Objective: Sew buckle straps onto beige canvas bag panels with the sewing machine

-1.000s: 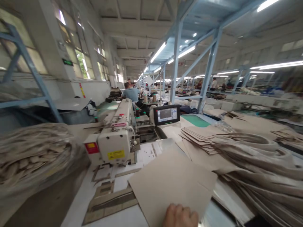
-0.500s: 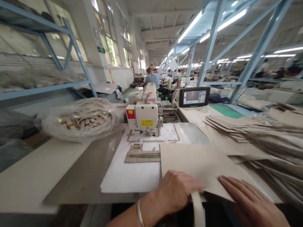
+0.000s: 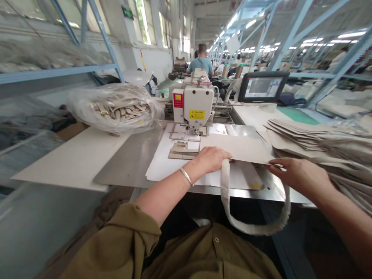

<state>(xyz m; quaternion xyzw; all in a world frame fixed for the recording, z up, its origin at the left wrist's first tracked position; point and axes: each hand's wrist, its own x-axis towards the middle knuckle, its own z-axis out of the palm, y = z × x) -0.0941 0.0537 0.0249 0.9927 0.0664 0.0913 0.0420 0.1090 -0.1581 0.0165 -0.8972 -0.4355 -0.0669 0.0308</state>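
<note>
Left hand (image 3: 213, 159) closed on the near edge of a beige panel (image 3: 242, 147), right where one end of a strap (image 3: 255, 229) drops away; can't tell if the strap is pinched too. Right hand (image 3: 302, 176) grips the panel's near right corner between thumb and fingers. Panel lies on the table just to the near right of the sewing machine (image 3: 199, 102); strap hangs in a loop below the table edge.

Step, as I judge it: squaring the panel up beside the machine. Next move seems to call for level edges, strap kept free.

Outward: brown strips (image 3: 180, 152) on white sheet (image 3: 162, 164) to the left, stacked panels (image 3: 293, 135) to the right.

Strap's other end lost behind right hand; panel's underside hidden; needle too small to make out; right-hand pile cut off by frame.
</note>
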